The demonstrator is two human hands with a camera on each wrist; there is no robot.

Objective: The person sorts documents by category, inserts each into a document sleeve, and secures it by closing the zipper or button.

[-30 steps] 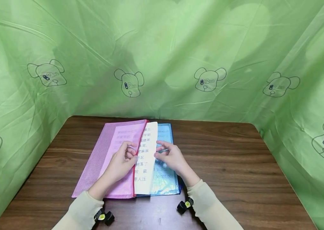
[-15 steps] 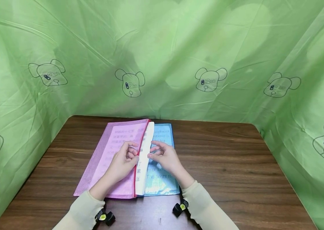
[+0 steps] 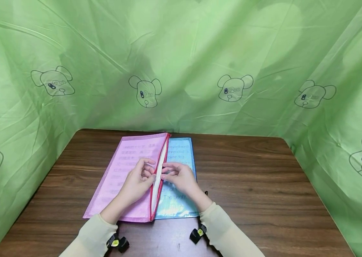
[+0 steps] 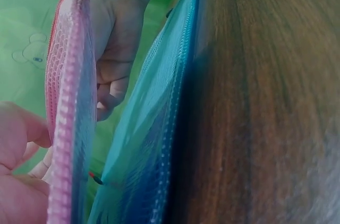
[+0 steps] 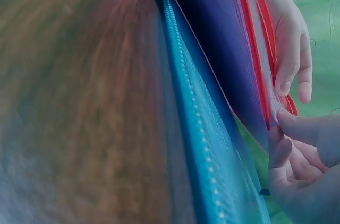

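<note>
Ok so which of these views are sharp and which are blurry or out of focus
Head view: sharp and evenly lit, print on the blue pouch readable, with soft shadows on the green sheet. Left wrist view: the wooden table is smeared and the pink pouch is soft. Right wrist view: blurriest, table out of focus.

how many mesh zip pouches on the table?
2. The pink pouch lies left of centre, with both hands at its open red-zip edge. The blue pouch lies partly under its right side. More could be hidden beneath them.
</note>
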